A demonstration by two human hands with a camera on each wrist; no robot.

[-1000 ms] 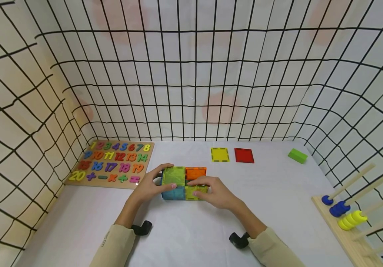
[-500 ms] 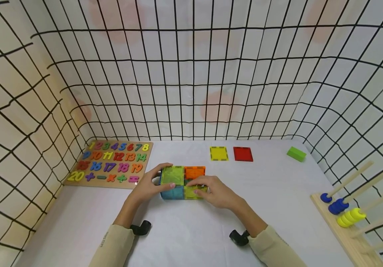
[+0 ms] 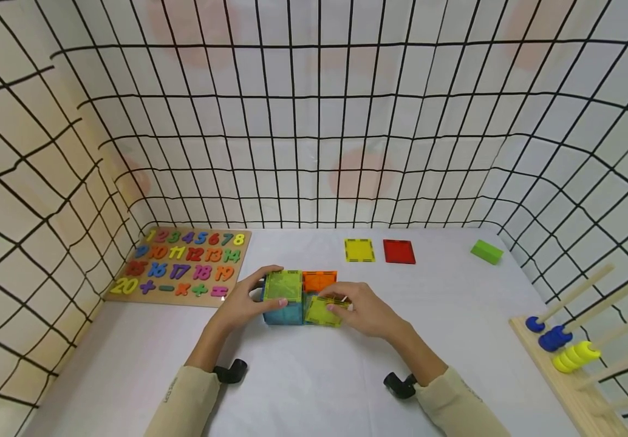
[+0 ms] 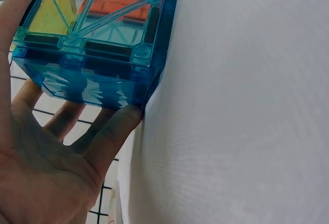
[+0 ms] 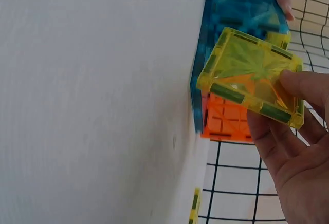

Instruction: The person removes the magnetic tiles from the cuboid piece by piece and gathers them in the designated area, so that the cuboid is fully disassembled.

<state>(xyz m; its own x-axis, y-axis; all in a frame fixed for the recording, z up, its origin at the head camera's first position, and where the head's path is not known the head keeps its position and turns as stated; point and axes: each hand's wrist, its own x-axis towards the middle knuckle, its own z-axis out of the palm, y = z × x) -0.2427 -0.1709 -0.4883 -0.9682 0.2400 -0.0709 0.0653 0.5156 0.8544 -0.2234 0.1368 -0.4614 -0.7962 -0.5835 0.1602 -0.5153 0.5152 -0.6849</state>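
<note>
Gridded walls (image 3: 303,121) edge the white table (image 3: 308,382); left fingers (image 4: 113,137) grip a tile box (image 3: 283,314), right fingers (image 5: 265,137) a yellow tile (image 5: 236,62).

Over at the far left of the white-covered counter (image 3: 429,340) lies a tan number board (image 3: 191,272), flat, its bright numerals running in rows from 1 to 20, with arithmetic signs finishing the bottom row. Away toward the far right corner sits a small green block (image 3: 487,251). Nearer, along the right edge, I can see a pale wooden peg stand (image 3: 562,388), partly cut off from view, carrying blue beads (image 3: 556,338) and yellow beads (image 3: 575,357). Black mesh (image 3: 319,138) rises round the back and sides, before a whitish backdrop with faint pinkish patches (image 3: 363,176).
</note>
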